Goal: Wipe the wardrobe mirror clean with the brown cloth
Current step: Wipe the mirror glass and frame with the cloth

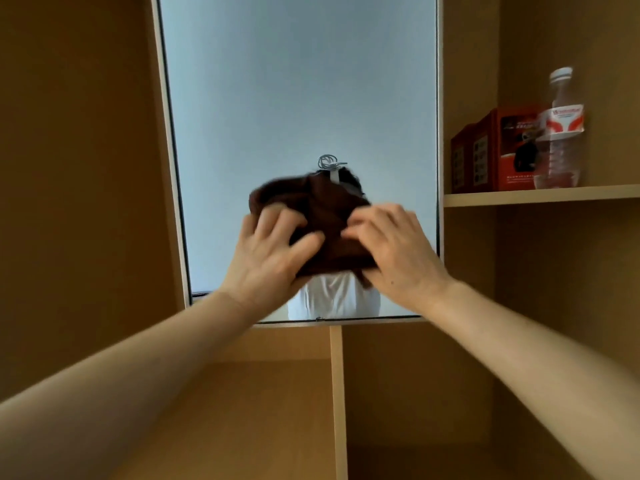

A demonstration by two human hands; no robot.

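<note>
Gripping the cloth (320, 211) with curled fingers (268, 221), left hand (270, 254) and right hand (396, 247) flanked it, low before the mirror (294, 81).

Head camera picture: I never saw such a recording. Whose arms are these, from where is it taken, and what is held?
No machine is here. A person wears one wide camera on the head, so you look along their own two arms. The left hand and the right hand together hold a bunched brown cloth before the wardrobe mirror; blur hides whether it touches the glass. On the shelf at the right stand a red box and a clear bottle.
</note>
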